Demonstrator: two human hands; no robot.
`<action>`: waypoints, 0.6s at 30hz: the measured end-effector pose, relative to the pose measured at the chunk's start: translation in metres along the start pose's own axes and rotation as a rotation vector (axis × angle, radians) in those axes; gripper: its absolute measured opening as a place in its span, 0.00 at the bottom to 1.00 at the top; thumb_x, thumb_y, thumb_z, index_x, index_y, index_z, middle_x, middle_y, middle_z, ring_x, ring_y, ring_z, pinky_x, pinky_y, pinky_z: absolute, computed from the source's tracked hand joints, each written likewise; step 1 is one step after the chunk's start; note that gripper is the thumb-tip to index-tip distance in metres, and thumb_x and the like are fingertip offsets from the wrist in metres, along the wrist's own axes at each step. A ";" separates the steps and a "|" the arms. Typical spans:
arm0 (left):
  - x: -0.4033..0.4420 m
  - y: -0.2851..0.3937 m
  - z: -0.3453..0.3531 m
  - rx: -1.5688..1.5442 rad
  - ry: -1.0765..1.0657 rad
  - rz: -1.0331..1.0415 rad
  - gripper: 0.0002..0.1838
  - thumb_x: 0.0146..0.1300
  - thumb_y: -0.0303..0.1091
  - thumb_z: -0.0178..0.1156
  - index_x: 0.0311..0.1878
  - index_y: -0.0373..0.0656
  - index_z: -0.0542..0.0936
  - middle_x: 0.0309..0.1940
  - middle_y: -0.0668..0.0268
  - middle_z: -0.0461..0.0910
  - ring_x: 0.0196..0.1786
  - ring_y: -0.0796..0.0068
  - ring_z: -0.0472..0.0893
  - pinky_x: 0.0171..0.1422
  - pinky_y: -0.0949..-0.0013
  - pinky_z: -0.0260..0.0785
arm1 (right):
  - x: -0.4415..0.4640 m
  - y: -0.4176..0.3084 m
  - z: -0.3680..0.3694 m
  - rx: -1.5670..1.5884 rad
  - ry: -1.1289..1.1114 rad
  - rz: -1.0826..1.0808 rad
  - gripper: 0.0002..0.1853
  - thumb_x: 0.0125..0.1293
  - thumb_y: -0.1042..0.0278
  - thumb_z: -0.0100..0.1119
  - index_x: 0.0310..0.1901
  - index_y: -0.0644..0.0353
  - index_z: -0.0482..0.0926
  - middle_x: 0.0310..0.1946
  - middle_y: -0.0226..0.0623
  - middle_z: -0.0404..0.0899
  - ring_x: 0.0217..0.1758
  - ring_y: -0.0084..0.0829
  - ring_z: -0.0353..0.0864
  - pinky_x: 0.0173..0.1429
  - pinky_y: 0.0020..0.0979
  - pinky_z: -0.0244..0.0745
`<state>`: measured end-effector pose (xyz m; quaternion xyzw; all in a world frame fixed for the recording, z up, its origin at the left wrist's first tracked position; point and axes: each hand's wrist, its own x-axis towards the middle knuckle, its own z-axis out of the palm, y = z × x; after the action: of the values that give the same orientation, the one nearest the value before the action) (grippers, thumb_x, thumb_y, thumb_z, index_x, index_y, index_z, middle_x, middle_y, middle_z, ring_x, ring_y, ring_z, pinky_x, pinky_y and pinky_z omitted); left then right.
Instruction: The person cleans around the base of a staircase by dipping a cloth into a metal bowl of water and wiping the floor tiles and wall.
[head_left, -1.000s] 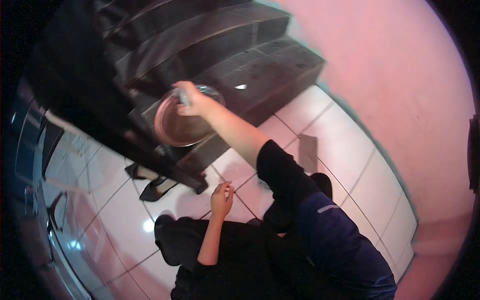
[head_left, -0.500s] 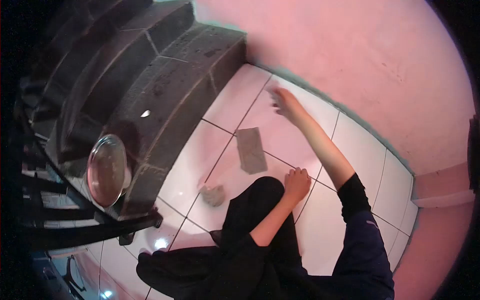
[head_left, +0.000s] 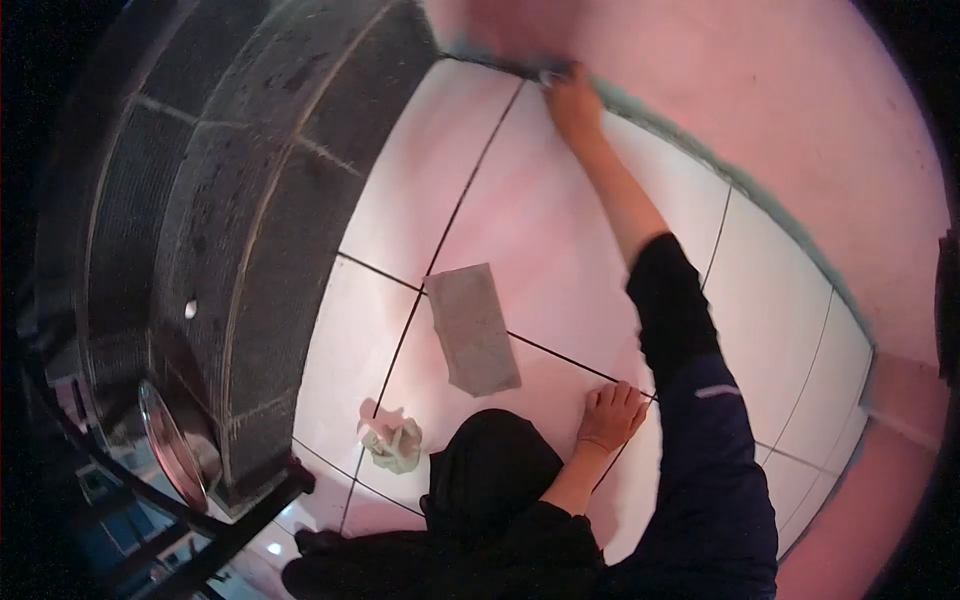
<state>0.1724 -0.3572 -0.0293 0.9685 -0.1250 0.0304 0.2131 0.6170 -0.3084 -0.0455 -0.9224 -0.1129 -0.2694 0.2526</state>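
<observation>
My right hand (head_left: 575, 108) reaches far forward to the foot of the pink wall. Its fingers are closed near the floor edge, with a small pale spot at the fingertips that is too small to name. My left hand (head_left: 612, 413) lies on the white floor tiles beside my black-clad knee, fingers stretched out and palm down. A flat grey-brown rectangular piece (head_left: 473, 330), its material unclear, lies on the tiles between my hands and the stairs. Left of the knee sits a crumpled pale lump (head_left: 390, 438), like wadded paper or cloth. Neither hand touches these two things.
Dark tiled stairs (head_left: 270, 200) rise on the left, with a small white bit (head_left: 191, 309) on one step. A round shiny-rimmed dish (head_left: 175, 445) stands lower left by a black railing (head_left: 245, 530). The pink wall (head_left: 760, 110) bounds the floor ahead and right.
My right hand has moved forward from above the tiles to the wall's base. My left hand stays on the floor. The view has shifted, so the stairs and dish appear further left.
</observation>
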 end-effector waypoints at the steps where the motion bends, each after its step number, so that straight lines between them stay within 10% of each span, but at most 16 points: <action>1: 0.002 0.002 -0.009 -0.068 0.012 -0.077 0.12 0.55 0.46 0.54 0.35 0.49 0.72 0.34 0.69 0.68 0.41 0.71 0.67 0.45 0.63 0.56 | 0.002 -0.005 0.020 -0.177 0.017 -0.016 0.12 0.55 0.64 0.54 0.37 0.63 0.79 0.45 0.47 0.70 0.48 0.46 0.70 0.46 0.45 0.68; 12: 0.002 0.003 0.000 -0.048 -0.062 -0.013 0.12 0.54 0.44 0.55 0.36 0.48 0.73 0.36 0.67 0.68 0.38 0.69 0.67 0.43 0.61 0.55 | -0.028 0.016 -0.028 -0.647 -0.010 0.056 0.10 0.53 0.62 0.52 0.28 0.59 0.79 0.39 0.43 0.69 0.45 0.44 0.66 0.39 0.49 0.60; 18: 0.005 0.005 -0.003 -0.119 0.005 -0.019 0.13 0.55 0.47 0.55 0.33 0.48 0.72 0.32 0.67 0.68 0.36 0.68 0.67 0.42 0.61 0.55 | -0.065 0.060 -0.091 -0.712 -0.078 0.169 0.15 0.53 0.61 0.54 0.40 0.58 0.78 0.43 0.43 0.68 0.46 0.45 0.66 0.41 0.52 0.62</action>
<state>0.1759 -0.3613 -0.0241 0.9553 -0.1168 0.0231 0.2707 0.5434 -0.4117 -0.0392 -0.9682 0.0551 -0.2344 -0.0672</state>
